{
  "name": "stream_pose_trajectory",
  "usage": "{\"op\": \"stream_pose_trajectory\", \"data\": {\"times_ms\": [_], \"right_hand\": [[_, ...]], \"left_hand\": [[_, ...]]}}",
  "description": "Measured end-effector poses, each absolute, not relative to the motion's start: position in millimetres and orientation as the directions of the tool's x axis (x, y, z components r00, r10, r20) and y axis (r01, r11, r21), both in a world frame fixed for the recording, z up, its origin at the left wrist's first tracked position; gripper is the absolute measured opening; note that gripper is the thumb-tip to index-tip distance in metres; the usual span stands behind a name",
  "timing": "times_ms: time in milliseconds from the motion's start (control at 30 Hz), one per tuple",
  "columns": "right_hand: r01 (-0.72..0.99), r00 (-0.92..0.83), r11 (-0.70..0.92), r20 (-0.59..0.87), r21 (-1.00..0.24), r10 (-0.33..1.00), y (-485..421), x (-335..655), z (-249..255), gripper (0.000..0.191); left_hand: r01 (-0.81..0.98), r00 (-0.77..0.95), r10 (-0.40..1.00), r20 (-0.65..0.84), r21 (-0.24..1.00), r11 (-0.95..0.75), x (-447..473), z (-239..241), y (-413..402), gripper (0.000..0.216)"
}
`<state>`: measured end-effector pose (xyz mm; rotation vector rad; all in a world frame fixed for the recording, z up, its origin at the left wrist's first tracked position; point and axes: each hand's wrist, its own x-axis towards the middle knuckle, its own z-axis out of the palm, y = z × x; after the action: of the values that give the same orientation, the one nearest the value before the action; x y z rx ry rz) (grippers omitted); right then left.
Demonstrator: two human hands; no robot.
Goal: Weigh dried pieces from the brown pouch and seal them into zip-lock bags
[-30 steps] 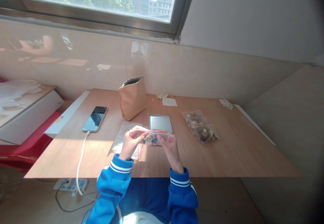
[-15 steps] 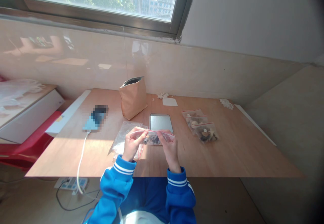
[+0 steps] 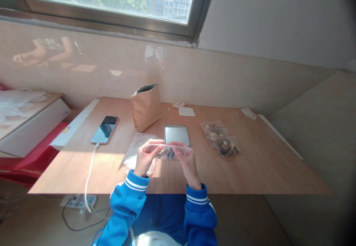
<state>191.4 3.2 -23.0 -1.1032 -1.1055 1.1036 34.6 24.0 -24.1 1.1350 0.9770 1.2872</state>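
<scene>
Both of my hands hold a small clear zip bag with dark pieces inside, just above the wooden table. My left hand pinches the left end of its red-lined top edge. My right hand pinches the right end. Under my left hand lies a stack of empty clear bags. A small silver scale sits right behind the held bag.
A brown paper pouch stands open behind the scale. A phone on a white cable lies at the left. Filled zip bags lie at the right. Paper scraps sit near the wall.
My fingers have shifted slightly along the bag's top edge, and the bag sits a little lower and flatter. Nothing else on the table has moved.
</scene>
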Motion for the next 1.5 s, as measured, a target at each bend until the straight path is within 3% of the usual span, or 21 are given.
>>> {"op": "stream_pose_trajectory", "data": {"times_ms": [267,567,833,1000,1233,1500], "right_hand": [[-0.067,0.109,0.238,0.230,-0.969,0.967,1,185,-17,0.014],[0.006,0.337,0.181,0.172,-0.983,0.926,4,176,-24,0.021],[0.006,0.209,0.201,0.198,-0.980,0.958,6,177,-14,0.019],[0.011,0.241,0.259,0.254,-0.966,0.937,8,172,-14,0.017],[-0.053,0.289,0.168,0.146,-0.984,0.946,11,162,-25,0.022],[0.015,0.311,0.125,0.124,-0.992,0.942,15,139,-23,0.020]], "left_hand": [[-0.130,0.027,0.983,0.179,0.976,-0.174,33,-21,22,0.020],[-0.148,-0.061,0.981,0.184,0.970,-0.191,46,-29,20,0.019],[-0.156,-0.026,0.971,0.239,0.958,-0.240,44,-35,27,0.016],[-0.168,-0.049,0.970,0.237,0.956,-0.242,45,-30,24,0.015],[-0.137,-0.105,0.962,0.251,0.955,-0.264,42,-27,23,0.017],[-0.171,-0.073,0.987,0.140,0.974,-0.151,31,-31,25,0.026]]}}
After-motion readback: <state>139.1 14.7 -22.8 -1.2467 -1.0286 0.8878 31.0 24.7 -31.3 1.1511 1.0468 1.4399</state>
